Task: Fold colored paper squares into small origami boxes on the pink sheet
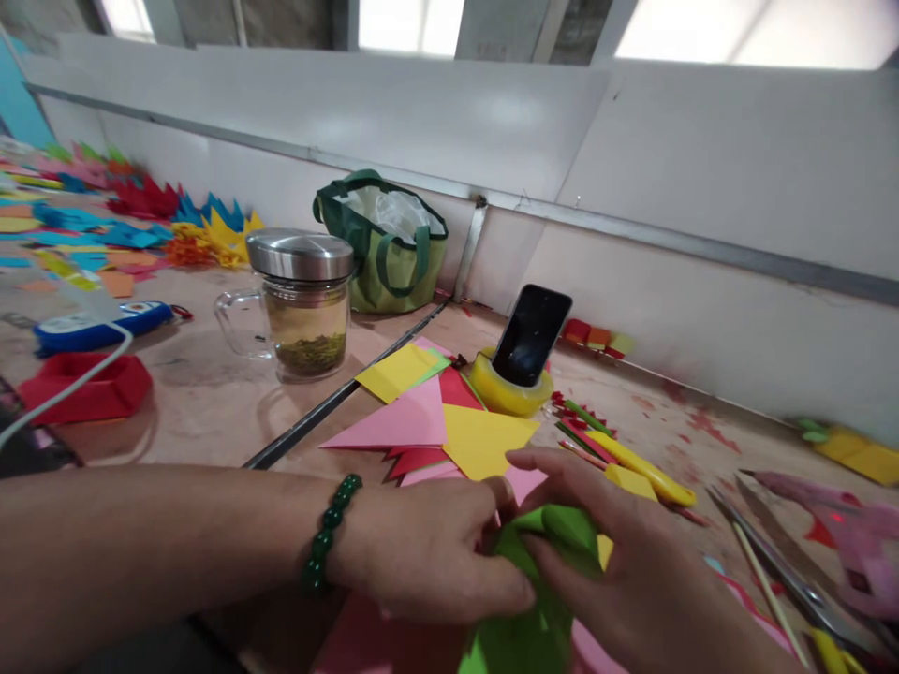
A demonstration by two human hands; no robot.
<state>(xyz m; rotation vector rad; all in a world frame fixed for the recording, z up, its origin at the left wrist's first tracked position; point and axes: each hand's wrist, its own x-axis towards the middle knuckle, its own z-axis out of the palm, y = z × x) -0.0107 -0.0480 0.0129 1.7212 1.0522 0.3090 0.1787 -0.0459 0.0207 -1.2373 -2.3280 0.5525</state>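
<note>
My left hand [435, 548], with a green bead bracelet [324, 538] at its wrist, is closed on a piece of green paper [523, 599]. From the other side my right hand [618, 552] grips the same paper between thumb and fingers, where its upper part curls over. Parts of the paper are hidden behind the fingers. Just beyond the hands lie folded pink paper [400, 418] and yellow paper [484, 435] sheets, overlapping one another. Red zigzag-cut paper [418, 461] shows beneath them.
A glass tea mug [309, 323] and green bag [400, 267] stand behind. A phone [532, 334] leans in a yellow tape roll [509, 384]. At right lie scissors [787, 571] and a pink glue gun [832, 524]. A red paper tray [88, 384] sits at left.
</note>
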